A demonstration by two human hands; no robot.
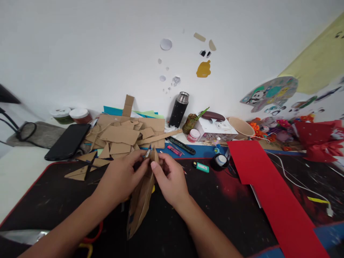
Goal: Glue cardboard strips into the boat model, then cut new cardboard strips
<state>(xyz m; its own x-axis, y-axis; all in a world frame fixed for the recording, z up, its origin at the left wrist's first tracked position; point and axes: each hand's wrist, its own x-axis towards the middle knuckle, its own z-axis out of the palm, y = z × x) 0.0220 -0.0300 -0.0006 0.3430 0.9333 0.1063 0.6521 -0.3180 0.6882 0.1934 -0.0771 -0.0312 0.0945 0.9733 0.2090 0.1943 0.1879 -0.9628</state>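
Note:
Both of my hands are at a long, folded piece of brown cardboard [141, 204] that narrows to a point at its near end. My left hand [125, 172] grips its far end from the left, thumb and fingers pinched together. From the right, my right hand [170, 175] pinches the same end, the thumb against the cardboard. A small blue-and-white tip shows between the hands; what it is I cannot make out. Just beyond the hands lies a pile of cardboard scraps [119, 135], with several cut triangles [78, 173] to the left.
A black phone [67, 141] lies at left, scissors partly under my left forearm. Behind stand a black thermos [178, 110], a box cutter [181, 145] and jars. A green lighter [201, 167], dark ink pot [219, 161], red card [279, 193] and white cable [292, 178] are at right.

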